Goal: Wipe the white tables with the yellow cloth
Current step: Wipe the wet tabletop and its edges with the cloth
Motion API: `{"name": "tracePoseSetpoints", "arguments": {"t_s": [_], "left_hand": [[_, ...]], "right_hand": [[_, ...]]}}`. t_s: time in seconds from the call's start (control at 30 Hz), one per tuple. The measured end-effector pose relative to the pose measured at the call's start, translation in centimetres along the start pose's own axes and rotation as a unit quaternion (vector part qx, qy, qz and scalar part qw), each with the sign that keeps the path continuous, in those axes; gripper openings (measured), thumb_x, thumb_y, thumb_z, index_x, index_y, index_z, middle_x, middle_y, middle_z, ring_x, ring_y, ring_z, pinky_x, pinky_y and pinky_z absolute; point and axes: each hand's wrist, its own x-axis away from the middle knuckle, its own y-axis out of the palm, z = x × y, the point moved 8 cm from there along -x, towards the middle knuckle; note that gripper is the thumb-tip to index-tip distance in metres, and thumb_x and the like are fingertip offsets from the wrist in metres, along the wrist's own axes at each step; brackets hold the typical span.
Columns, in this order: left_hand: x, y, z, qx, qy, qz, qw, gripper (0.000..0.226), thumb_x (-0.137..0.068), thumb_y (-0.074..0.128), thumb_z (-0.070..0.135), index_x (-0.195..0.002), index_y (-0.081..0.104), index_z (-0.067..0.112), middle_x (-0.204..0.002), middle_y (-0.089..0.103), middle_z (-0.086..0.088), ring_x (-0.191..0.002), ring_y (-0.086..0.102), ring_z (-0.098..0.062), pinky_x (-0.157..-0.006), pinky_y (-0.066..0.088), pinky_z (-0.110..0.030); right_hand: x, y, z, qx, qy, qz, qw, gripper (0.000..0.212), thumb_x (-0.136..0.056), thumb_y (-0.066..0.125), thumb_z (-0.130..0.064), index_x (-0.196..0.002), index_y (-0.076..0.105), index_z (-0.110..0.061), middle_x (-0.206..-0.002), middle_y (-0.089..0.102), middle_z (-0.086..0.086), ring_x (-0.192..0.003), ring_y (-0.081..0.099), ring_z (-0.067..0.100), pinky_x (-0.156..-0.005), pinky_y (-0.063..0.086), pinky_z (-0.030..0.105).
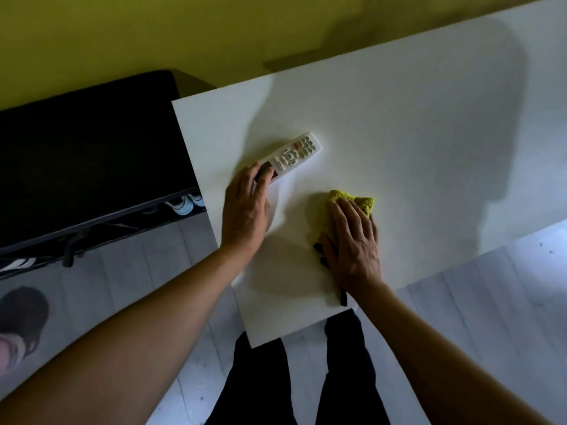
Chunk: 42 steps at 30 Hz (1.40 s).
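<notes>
Right hand [352,237] lies flat, fingers straight and spread, pressing the yellow cloth [356,200] onto the white table [414,142]; bunched cloth shows past the fingertips. Left hand [245,207] rests palm-down near the table's left edge, fingers extended over the near end of a white remote [293,156] (whether it grips or merely touches cannot be told). Remote lies slantwise, just left of the cloth. A dark thin object [342,297] pokes out beneath the right wrist. Left of the table: a black shoe rack [86,154], pale sneakers [184,205] underneath. Floor of grey boards [491,317].
</notes>
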Motion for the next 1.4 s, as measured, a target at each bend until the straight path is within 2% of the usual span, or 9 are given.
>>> {"name": "tracePoseSetpoints", "arguments": {"t_s": [0.33,0.5,0.7,0.8,0.9,1.07,1.2,1.3,1.4], "left_hand": [[-1.8,2.5,5.1,-0.005,-0.020,-0.022,1.000,0.055,-0.099,0.056,0.001,-0.153,0.050,0.011,-0.162,0.042,-0.016,-0.149,0.039,-0.041,-0.118,0.040,-0.049],[5.7,2.5,6.7,-0.028,-0.181,-0.007,0.983,0.068,-0.094,0.056,-0.001,-0.159,0.039,0.011,-0.166,0.033,-0.020,-0.151,0.035,-0.038,-0.122,0.038,-0.048],[21.8,2.3,10.6,-0.069,-0.407,0.036,0.910,0.063,-0.093,0.063,0.008,-0.153,0.046,0.009,-0.161,0.042,-0.015,-0.147,0.043,-0.034,-0.118,0.041,-0.050],[27.5,3.1,12.3,-0.050,-0.481,0.022,0.875,0.071,-0.095,0.061,0.020,-0.161,0.034,0.014,-0.168,0.032,-0.012,-0.154,0.033,-0.031,-0.120,0.040,-0.051],[29.3,4.2,13.9,-0.037,-0.489,0.014,0.871,0.072,-0.099,0.052,0.026,-0.165,0.026,0.015,-0.171,0.025,-0.011,-0.157,0.026,-0.030,-0.124,0.035,-0.050],[29.2,4.3,14.6,-0.062,-0.495,0.013,0.867,0.082,-0.095,0.059,0.024,-0.167,0.020,0.018,-0.174,0.015,-0.009,-0.161,0.013,-0.028,-0.132,0.000,-0.036],[29.2,4.4,14.5,-0.073,-0.501,0.004,0.863,0.093,-0.085,0.076,0.025,-0.165,0.027,0.016,-0.173,0.013,-0.011,-0.159,0.019,-0.033,-0.128,0.013,-0.045],[29.1,4.4,14.3,-0.091,-0.501,0.002,0.860,0.091,-0.087,0.075,0.029,-0.164,0.029,0.017,-0.172,0.012,-0.011,-0.158,0.021,-0.035,-0.126,0.017,-0.047],[29.2,4.7,14.4,-0.079,-0.503,0.006,0.861,0.084,-0.092,0.063,0.029,-0.166,0.024,0.017,-0.173,0.011,-0.010,-0.158,0.020,-0.036,-0.127,0.021,-0.049]], "right_hand": [[-1.8,-0.4,1.4,-0.048,-0.143,-0.046,0.987,0.073,-0.088,0.063,-0.033,-0.154,0.038,-0.014,-0.158,0.038,0.008,-0.148,0.032,0.030,-0.119,0.028,0.052],[-2.6,-0.5,1.9,-0.055,-0.236,-0.068,0.968,0.067,-0.093,0.056,-0.040,-0.151,0.042,-0.010,-0.153,0.044,0.013,-0.143,0.036,0.033,-0.119,0.029,0.051],[-3.6,0.7,-0.7,-0.063,-0.336,-0.114,0.933,0.064,-0.088,0.057,-0.026,-0.148,0.044,-0.008,-0.149,0.046,0.013,-0.139,0.038,0.034,-0.116,0.033,0.054],[-3.3,2.1,-5.0,-0.063,-0.416,-0.162,0.893,0.066,-0.087,0.064,-0.018,-0.149,0.044,-0.010,-0.149,0.046,0.012,-0.139,0.038,0.033,-0.120,0.026,0.048],[-1.6,3.9,-10.7,-0.082,-0.503,-0.216,0.833,0.059,-0.088,0.050,-0.027,-0.146,0.047,-0.013,-0.146,0.049,0.008,-0.133,0.039,0.030,-0.117,0.027,0.046],[4.8,7.1,-19.2,-0.035,-0.697,-0.331,0.636,0.053,-0.087,0.046,-0.034,-0.136,0.056,-0.017,-0.135,0.057,0.004,-0.121,0.049,0.029,-0.104,0.037,0.046],[10.3,8.4,-21.5,0.049,-0.777,-0.366,0.510,0.048,-0.088,0.036,-0.043,-0.121,0.062,-0.022,-0.117,0.063,0.000,-0.107,0.057,0.025,-0.092,0.039,0.042],[10.8,8.8,-21.5,0.070,-0.790,-0.373,0.482,0.038,-0.094,0.041,-0.041,-0.123,0.060,-0.023,-0.120,0.061,-0.002,-0.110,0.055,0.023,-0.094,0.037,0.042],[9.1,8.9,-21.5,0.066,-0.782,-0.374,0.494,0.032,-0.097,0.045,-0.038,-0.121,0.058,-0.021,-0.118,0.060,-0.001,-0.110,0.054,0.023,-0.095,0.035,0.041]]}}
